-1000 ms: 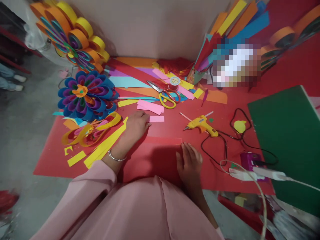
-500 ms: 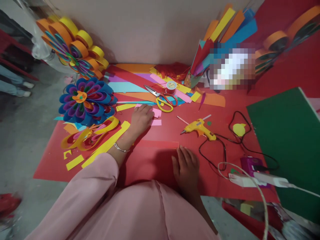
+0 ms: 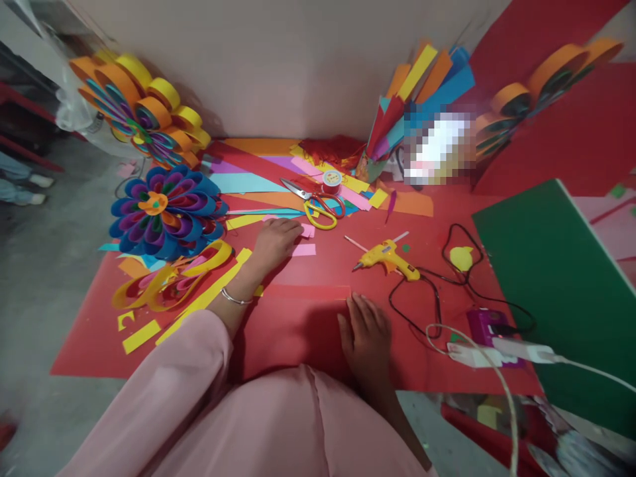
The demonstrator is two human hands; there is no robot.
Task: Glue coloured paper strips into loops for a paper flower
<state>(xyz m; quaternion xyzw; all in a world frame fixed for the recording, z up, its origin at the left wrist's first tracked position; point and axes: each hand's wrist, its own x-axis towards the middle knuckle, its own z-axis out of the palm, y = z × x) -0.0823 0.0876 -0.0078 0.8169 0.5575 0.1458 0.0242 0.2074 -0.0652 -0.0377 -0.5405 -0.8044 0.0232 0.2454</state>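
My left hand (image 3: 278,245) lies palm down on the red-covered table, its fingers slightly bent, beside small pink paper pieces (image 3: 304,250). Whether it presses on a piece under the fingertips is hidden. My right hand (image 3: 368,331) rests palm down with fingers stretched, at the right end of a red paper strip (image 3: 308,291) that hardly stands out from the red surface. Ahead of my left hand are scissors (image 3: 318,205) with one red and one yellow handle. A yellow glue gun (image 3: 386,258) lies beyond my right hand.
A blue and purple paper flower (image 3: 166,212) and yellow paper loops (image 3: 171,281) sit at left. Coloured strips (image 3: 248,177) and a thread spool (image 3: 332,181) lie at the back. A black cord loops near a purple box (image 3: 484,324); a green board (image 3: 556,285) is at right.
The camera view has tilted and shifted slightly, so the table appears a little lower and further left. Both hands stay at nearly the same places on the table.
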